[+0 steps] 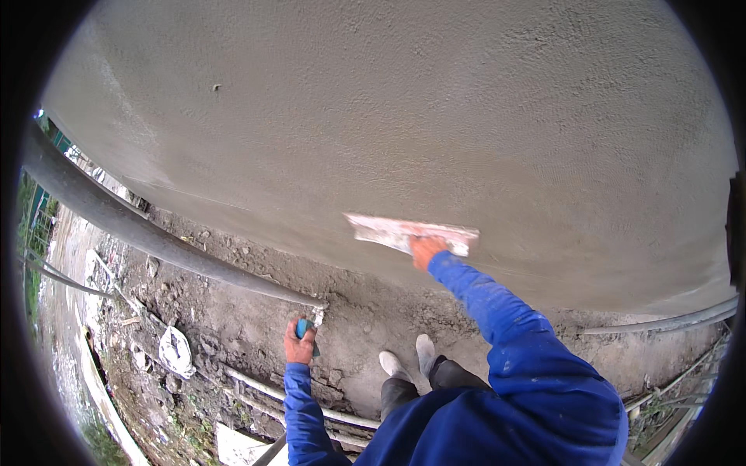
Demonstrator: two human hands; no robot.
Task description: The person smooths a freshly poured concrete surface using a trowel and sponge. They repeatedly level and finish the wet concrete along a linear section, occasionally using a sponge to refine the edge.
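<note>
On our left, a dark grey pole (167, 237) slants down to the dirt ground (350, 365), perhaps as a prop, and a white sack (177, 353) lies on the rubble (155, 380). Near the pole's lower end our left hand (298, 342) is curled round a blue-green object (304, 329), held away from the wall, probably to keep it handy; we cannot tell what it is. Our pale boots (391, 363) stand slightly apart, likely for balance. Rightward, the long pale float (388, 230) appears laid along the damp grey wall (404, 116), our right hand (428, 250) closed on its back, presumably for even pressure; its handle is hidden.
</note>
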